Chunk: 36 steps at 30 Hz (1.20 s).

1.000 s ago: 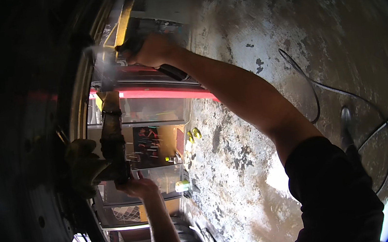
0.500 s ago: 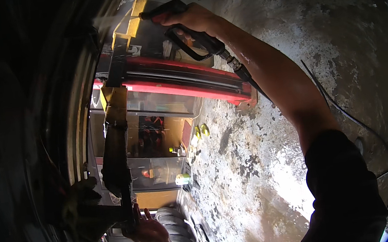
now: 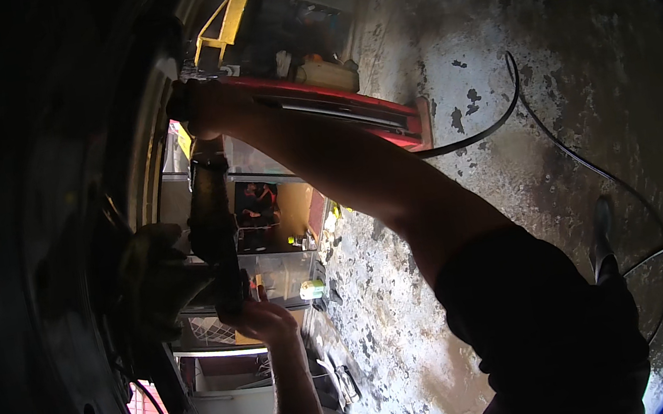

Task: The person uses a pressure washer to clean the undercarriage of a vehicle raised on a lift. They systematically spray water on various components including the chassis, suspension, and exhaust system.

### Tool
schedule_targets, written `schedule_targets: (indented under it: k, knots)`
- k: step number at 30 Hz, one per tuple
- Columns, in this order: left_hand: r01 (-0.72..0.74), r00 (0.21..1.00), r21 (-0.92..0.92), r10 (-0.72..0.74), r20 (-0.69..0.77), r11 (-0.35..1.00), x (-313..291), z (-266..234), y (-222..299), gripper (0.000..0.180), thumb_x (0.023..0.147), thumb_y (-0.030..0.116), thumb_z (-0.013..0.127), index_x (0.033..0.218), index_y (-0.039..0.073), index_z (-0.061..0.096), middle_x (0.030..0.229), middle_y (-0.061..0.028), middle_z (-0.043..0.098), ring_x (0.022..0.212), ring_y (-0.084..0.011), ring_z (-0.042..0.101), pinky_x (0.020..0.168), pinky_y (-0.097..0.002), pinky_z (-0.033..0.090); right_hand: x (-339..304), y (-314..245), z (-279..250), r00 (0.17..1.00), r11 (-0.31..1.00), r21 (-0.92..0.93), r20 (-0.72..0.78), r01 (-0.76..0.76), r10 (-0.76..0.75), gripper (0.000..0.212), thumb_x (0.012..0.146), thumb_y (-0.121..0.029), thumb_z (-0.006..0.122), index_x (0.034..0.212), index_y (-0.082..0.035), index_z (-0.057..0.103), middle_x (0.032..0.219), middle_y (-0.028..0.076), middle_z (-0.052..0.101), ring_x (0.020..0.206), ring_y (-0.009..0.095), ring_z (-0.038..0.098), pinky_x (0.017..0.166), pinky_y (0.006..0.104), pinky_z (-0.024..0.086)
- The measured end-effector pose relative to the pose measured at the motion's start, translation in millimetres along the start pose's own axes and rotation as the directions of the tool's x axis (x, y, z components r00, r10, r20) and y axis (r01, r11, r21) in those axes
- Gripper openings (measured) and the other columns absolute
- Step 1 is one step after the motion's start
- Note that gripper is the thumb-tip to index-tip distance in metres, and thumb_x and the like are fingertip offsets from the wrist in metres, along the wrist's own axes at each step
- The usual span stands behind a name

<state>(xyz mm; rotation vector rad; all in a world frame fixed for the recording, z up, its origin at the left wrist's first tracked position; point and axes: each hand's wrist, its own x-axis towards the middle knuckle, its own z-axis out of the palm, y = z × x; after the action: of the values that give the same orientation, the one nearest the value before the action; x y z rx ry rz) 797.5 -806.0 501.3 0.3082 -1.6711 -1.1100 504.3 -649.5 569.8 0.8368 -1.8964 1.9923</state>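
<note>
My right hand (image 3: 210, 110) reaches up along the dark car underside (image 3: 38, 271) at the left. Its closed fingers are in deep shadow. The pressure washer gun it holds is almost entirely hidden by the hand; a black hose (image 3: 477, 137) runs out from behind that forearm. Lower down, my left hand (image 3: 269, 320) is palm up against the bottom end of a dark, dirty bar (image 3: 211, 214), fingers curled on it and partly hidden. Just left of the bar's lower end is a dim greenish lump (image 3: 152, 272) whose kind I cannot make out.
A red lift beam (image 3: 370, 118) crosses behind my right forearm, with a yellow bracket (image 3: 235, 14) above. The hose loops over the worn, patchy floor (image 3: 412, 313). A boot (image 3: 602, 242) stands near my right elbow. A light green container (image 3: 312, 289) sits by the cabinets.
My right hand has moved left and down with the gun, toward the car underside. The spray at the nozzle no longer shows. My left hand appears higher in view, still at the bar's end.
</note>
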Motion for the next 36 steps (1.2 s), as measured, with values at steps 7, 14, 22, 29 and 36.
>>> schedule_targets:
  k: [7, 14, 22, 29, 36]
  knots:
    - [-0.023, 0.999, 0.073, 0.027, -0.042, 0.997, -1, 10, 0, 0.056, 0.098, 0.060, 0.037, 0.140, 0.023, 0.042, 0.146, -0.0007, 0.042, 0.131, -0.0211, 0.039, 0.109, -0.0584, 0.026, 39, -28, -2, 0.987, 0.989, 0.107, -0.107, -0.107, 0.118, 0.057, 0.068, -0.008, 0.076, 0.122, 0.000, 0.058, 0.108, 0.021, 0.070, 0.105, 0.037, 0.068, 0.084, 0.0449, 0.057]
    - [-0.007, 0.999, 0.034, 0.008, -0.035, 0.999, 0, 12, -3, 0.062, 0.093, 0.064, 0.037, 0.143, 0.026, 0.041, 0.140, 0.0011, 0.050, 0.132, -0.0281, 0.047, 0.112, -0.0562, 0.013, 51, 10, -26, 0.999, 0.997, -0.073, -0.046, -0.003, 0.000, 0.049, 0.076, -0.024, 0.071, 0.118, -0.002, 0.063, 0.109, 0.021, 0.070, 0.104, 0.034, 0.069, 0.082, 0.0436, 0.058]
    - [0.038, 0.998, 0.020, -0.039, 0.045, 0.999, -7, -4, 4, 0.076, 0.092, 0.076, 0.031, 0.149, 0.027, 0.036, 0.145, 0.0008, 0.044, 0.131, -0.0315, 0.046, 0.115, -0.0541, 0.013, 71, 104, -120, 0.959, 0.941, 0.208, -0.037, -0.267, 0.280, 0.056, 0.077, -0.059, 0.076, 0.084, -0.004, 0.073, 0.066, 0.008, 0.069, 0.054, 0.016, 0.066, 0.058, 0.0307, 0.056]
    - [0.052, 0.998, -0.080, -0.048, 0.049, 0.995, -2, -19, 0, 0.064, 0.095, 0.068, 0.037, 0.144, 0.026, 0.039, 0.144, 0.0008, 0.043, 0.118, -0.0332, 0.053, 0.108, -0.0542, 0.025, 105, 131, -147, 0.977, 0.969, 0.159, -0.071, -0.190, 0.203, 0.055, 0.076, -0.058, 0.077, 0.085, -0.004, 0.072, 0.066, 0.009, 0.068, 0.059, 0.018, 0.067, 0.061, 0.0316, 0.056]
    - [-0.028, 0.999, -0.100, 0.031, 0.028, 0.995, 2, -10, -6, 0.049, 0.097, 0.061, 0.045, 0.130, 0.025, 0.051, 0.119, 0.0007, 0.057, 0.102, -0.0275, 0.056, 0.096, -0.0489, 0.037, 135, 150, -173, 0.939, 0.980, -0.016, -0.292, -0.196, 0.183, 0.063, 0.076, -0.064, 0.072, 0.096, -0.004, 0.074, 0.071, 0.011, 0.071, 0.081, 0.023, 0.073, 0.079, 0.0366, 0.056]
